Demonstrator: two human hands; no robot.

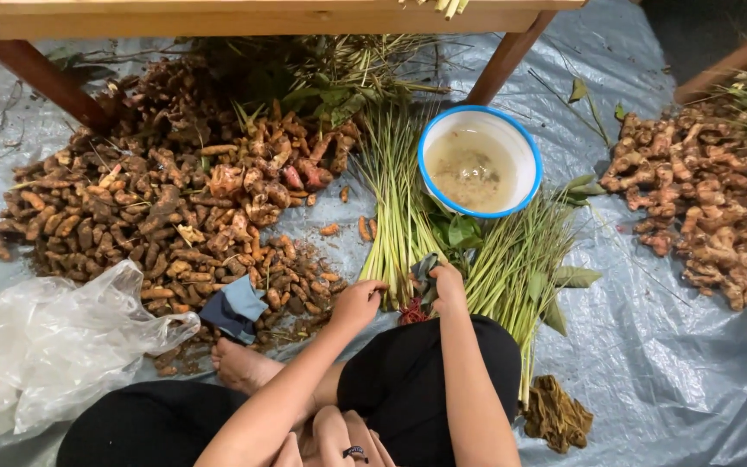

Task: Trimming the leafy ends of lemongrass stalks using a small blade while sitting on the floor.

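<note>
Fingers of the left hand (358, 303) are curling narrowly over the cut ends of a bundle of long green lemongrass stalks (395, 203), gripping them where they lie on the grey plastic tarpaulin (667, 363) that is covering the floor; fingers of the right hand (449, 288) are closing on a small dark object (424, 268) at the same stalk ends, though what it is cannot be told. Going from the left, a crumpled clear plastic bag (41, 346) is lying by the person's knee, and above it a large heap of small brown-orange turmeric roots (114, 216) is spreading across the tarpaulin, with a folded blue-grey cloth (235, 309) sitting at its lower edge, just beside the person's bare foot (244, 365). Both hands are meeting in the middle, just beyond the person's black-clad knees. Near the right hand a few red rubber bands (411, 313) are lying under the stalks. Beyond the hands a round white bowl with a blue rim (480, 160) is holding cloudy water, standing between the first bundle and a second loose sheaf of thin green stalks (520, 259) that is fanning out to the right. Below that sheaf a brown clump of dried plant scraps (557, 415) is resting. At the far right a pile of pale knobbly ginger roots (711, 207) is lying well apart from the hands. A wooden desk (261, 15) is standing over the top of the scene.
</note>
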